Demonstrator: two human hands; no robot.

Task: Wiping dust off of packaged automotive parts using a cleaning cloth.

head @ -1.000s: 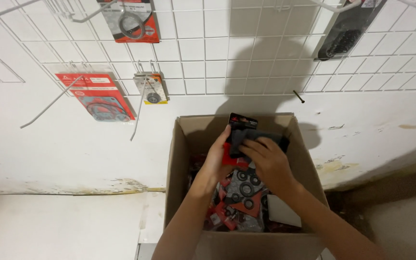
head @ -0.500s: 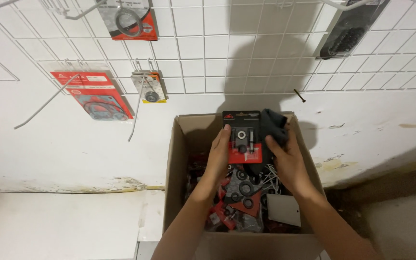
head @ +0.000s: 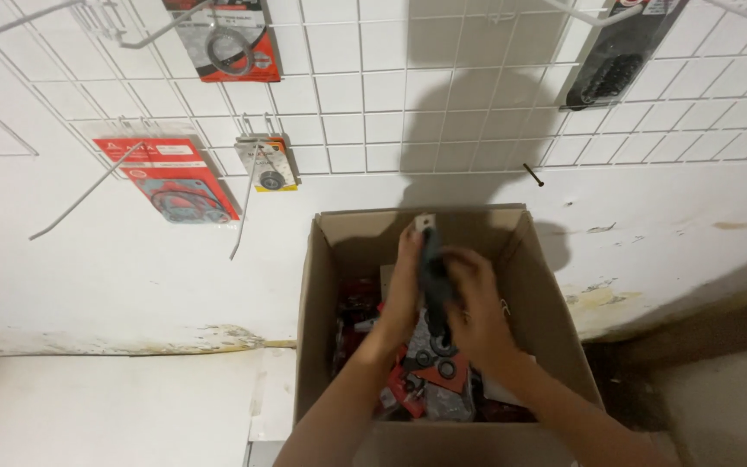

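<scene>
An open cardboard box point(head: 322, 329) stands against the white wall, full of red and black packaged parts point(head: 425, 380). Above it both my hands grip one flat dark packet point(head: 431, 268), seen edge-on with a pale hang tab at its top. My left hand point(head: 406, 290) is on the packet's left side. My right hand point(head: 475, 303) is on its right side. The packet's face is turned away, so its contents are hidden.
A white wire grid point(head: 443, 86) with long hooks covers the wall. On it hang a red gasket card point(head: 170, 177), a small bearing packet point(head: 267, 164), a ring packet point(head: 226, 39) and a dark packet point(head: 616, 52). A white ledge point(head: 105, 406) lies at lower left.
The packet, held face-on above the box before, has been turned edge-on and lowered slightly; both hands have come closer together around it.
</scene>
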